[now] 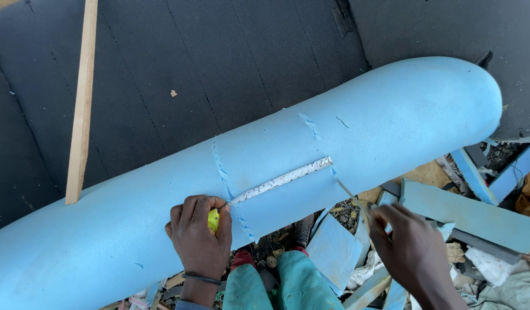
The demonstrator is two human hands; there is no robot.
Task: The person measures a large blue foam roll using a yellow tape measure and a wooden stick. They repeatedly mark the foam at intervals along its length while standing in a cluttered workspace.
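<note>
Dark grey quilted upholstery (pixel 219 51) fills the background, with a long blue foam roll (pixel 357 126) lying across it. Foam's long axis runs diagonally, lower left to upper right, rounded end at upper right. Tape measure blade (pixel 282 179) lies flat on the foam, roughly parallel to that axis, tip pointing up-right toward the foam's front edge. Left hand (pixel 199 241) is curled tight around the yellow tape case (pixel 213 219), pressing it to the foam beside a jagged cut line (pixel 222 172) that crosses the roll. Right hand (pixel 411 252) sits off the foam's edge, fingers pinched together on a thin stick-like tool (pixel 345 188) whose tip reaches the foam near the blade's end; can't tell what kind of tool. Wooden slat (pixel 81 103) rests on the upholstery at left, near upright, lower end touching the foam. Blue foam offcuts (pixel 468 212) and debris litter the floor below right. Person's teal trouser legs (pixel 288 284) show between the hands.
</note>
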